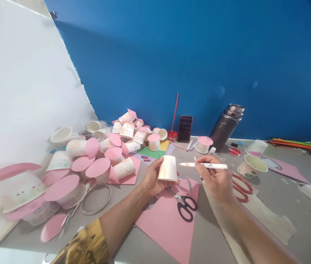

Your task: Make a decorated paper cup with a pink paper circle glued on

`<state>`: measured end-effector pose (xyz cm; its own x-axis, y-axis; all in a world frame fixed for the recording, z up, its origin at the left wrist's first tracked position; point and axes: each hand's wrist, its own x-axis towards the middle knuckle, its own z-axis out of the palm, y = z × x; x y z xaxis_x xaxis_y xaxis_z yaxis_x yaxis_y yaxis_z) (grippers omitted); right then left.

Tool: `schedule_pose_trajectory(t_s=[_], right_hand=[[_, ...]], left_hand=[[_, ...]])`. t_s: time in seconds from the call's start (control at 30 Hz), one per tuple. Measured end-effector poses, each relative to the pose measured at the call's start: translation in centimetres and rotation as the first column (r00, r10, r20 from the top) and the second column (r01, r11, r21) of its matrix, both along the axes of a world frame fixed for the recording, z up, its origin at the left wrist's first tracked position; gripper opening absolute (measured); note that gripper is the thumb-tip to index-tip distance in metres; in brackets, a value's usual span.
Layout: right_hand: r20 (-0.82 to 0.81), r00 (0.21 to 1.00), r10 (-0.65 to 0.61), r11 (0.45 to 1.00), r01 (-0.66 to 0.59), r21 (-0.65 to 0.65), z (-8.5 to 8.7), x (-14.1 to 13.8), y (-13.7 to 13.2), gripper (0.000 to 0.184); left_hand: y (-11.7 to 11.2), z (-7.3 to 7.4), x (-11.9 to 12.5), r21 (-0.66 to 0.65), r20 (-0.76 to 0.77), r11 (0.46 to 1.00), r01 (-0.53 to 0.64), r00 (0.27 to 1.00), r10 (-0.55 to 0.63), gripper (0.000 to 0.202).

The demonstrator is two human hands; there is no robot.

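Observation:
My left hand (152,180) is closed around a plain white paper cup (168,168), held upside down above the table. My right hand (215,179) grips a white acrylic marker (203,165) with a pink tip; the tip points left and hovers a short way from the cup's side. Below both hands lies a pink paper sheet (166,223) with black-handled scissors (184,205) resting on it.
A heap of decorated cups with pink lids (108,154) fills the left side. A phone (185,128), a red pot with a stick (172,135) and a dark flask (226,126) stand by the blue wall. Red scissors (241,187), more cups and coloured sticks (298,143) lie right.

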<state>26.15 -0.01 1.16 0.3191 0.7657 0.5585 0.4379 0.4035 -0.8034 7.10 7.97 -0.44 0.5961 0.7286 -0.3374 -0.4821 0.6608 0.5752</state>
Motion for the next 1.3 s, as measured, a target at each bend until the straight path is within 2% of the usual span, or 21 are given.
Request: schedule_pose_trajectory(t_s=[0.1, 0.3, 0.6, 0.83, 1.1, 1.3], right_hand=[[0.09, 0.996, -0.018, 0.999, 0.014, 0.042, 0.0, -0.41, -0.3, 0.008], [0.285, 0.957, 0.05, 0.993, -0.078, 0.09, 0.43, -0.79, -0.76, 0.006], [0.302, 0.952, 0.052, 0.99, -0.088, 0.107, 0.54, -0.96, -0.61, 0.007], [0.303, 0.953, 0.022, 0.995, -0.049, 0.083, 0.5, -0.9, -0.52, 0.01], [0.311, 0.949, 0.046, 0.991, -0.083, 0.106, 0.38, -0.81, -0.36, 0.007], [0.327, 0.944, 0.052, 0.991, -0.09, 0.103, 0.23, -0.79, -0.38, 0.005]], left_hand=[[-0.19, -0.25, 0.23, 0.005, 0.007, 1.0, 0.024, 1.0, -0.024, 0.037], [-0.32, -0.48, 0.45, -0.011, 0.0, 1.0, 0.026, 1.0, -0.026, 0.035], [-0.27, -0.9, 0.45, 0.001, 0.0, 0.999, 0.034, 0.999, -0.034, 0.036], [-0.43, -0.78, 0.44, -0.002, -0.012, 0.999, 0.032, 0.999, -0.032, 0.036], [-0.6, -0.32, 0.55, -0.011, -0.032, 1.0, 0.024, 0.999, -0.024, 0.033], [-0.54, -0.58, 0.52, -0.002, -0.033, 1.0, 0.023, 0.999, -0.023, 0.032]])
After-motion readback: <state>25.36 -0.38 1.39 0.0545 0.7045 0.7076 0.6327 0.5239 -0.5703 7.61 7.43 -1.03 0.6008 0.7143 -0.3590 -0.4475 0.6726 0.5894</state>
